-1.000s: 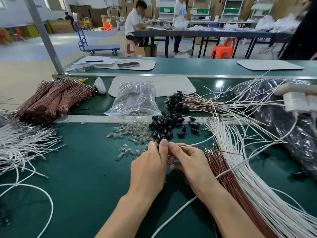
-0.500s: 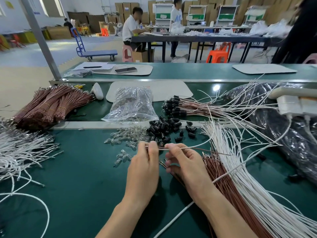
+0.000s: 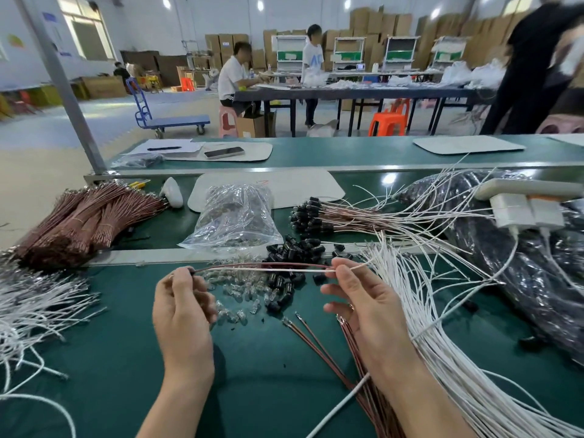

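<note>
- Head view, bench centre: left hand [image 3: 181,314] held above the dark green bench mat [image 3: 268,390], thumb and forefinger pinching the dark-tipped end of a thin brown insulated wire [image 3: 262,264]; other fingers curled in.
- Right hand [image 3: 369,308] held opposite, well apart from the left, thumb and forefinger pinching the brown wire together with a thin white insulated wire [image 3: 290,271]; remaining fingers loosely curled.
- Both wires stretched nearly level between the two hands, side by side, off the mat. Not clear whether the white wire reaches the left pinch.
- Directly below the stretched wires, on the mat: loose heap of small clear glass bulbs [image 3: 237,298], with a scatter of small black plastic caps [image 3: 294,251] just beside it on the right, the two heaps touching.
- Behind the bulbs, past the metal rail: clear plastic bag of bulbs [image 3: 234,216], lying flat.
- Right of the bag: row of finished brown and white leads with black caps fitted [image 3: 316,216], caps pointing left.
- Under and beside the right forearm: sheaf of loose brown wires [image 3: 357,374]; further right, a broad fan of loose white wires [image 3: 442,343], touching the brown sheaf.
- Far right: glossy black plastic sack [image 3: 537,279], partly under the white fan.
- Far left: tied bundles of brown wires [image 3: 85,216] on the rear strip; nearer, a second spread of white wires [image 3: 31,308] on the mat.
- Rear bench: flat mobile phone [image 3: 224,152] on a pale pad.
</note>
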Available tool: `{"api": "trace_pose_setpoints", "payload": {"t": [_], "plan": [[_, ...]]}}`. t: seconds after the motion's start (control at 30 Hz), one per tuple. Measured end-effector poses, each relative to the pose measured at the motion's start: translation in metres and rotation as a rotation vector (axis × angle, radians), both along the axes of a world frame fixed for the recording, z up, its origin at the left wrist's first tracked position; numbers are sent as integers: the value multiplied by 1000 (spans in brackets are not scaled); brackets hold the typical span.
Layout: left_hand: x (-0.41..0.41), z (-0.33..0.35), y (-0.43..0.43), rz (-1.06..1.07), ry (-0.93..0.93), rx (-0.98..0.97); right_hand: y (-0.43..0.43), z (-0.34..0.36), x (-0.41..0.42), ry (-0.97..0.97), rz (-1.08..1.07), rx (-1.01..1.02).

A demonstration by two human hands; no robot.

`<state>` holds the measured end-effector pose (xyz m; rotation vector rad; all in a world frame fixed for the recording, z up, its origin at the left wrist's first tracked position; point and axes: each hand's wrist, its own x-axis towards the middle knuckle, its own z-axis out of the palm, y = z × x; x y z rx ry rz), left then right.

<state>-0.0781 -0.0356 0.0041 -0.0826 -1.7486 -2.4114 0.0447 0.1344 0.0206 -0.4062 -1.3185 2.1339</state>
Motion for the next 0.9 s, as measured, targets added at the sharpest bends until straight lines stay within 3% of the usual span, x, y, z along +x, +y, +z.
{"api": "trace_pose_setpoints", "payload": {"t": [0.3, 0.43, 0.57, 0.77, 0.9], "plan": [[-3, 27, 11, -336, 67, -38, 55, 56, 5, 110, -120, 143], [-26, 65, 25, -286, 125, 74, 82, 91, -12, 150, 38, 68], [-57, 103, 42, -145, 195, 158, 113, 118, -41, 154, 22, -16], [-114, 106, 138, -283, 325, -356, 188, 130, -70, 178, -188, -70], [-135, 72, 203, -400, 362, -673, 224, 102, -66, -18, -164, -148]]}}
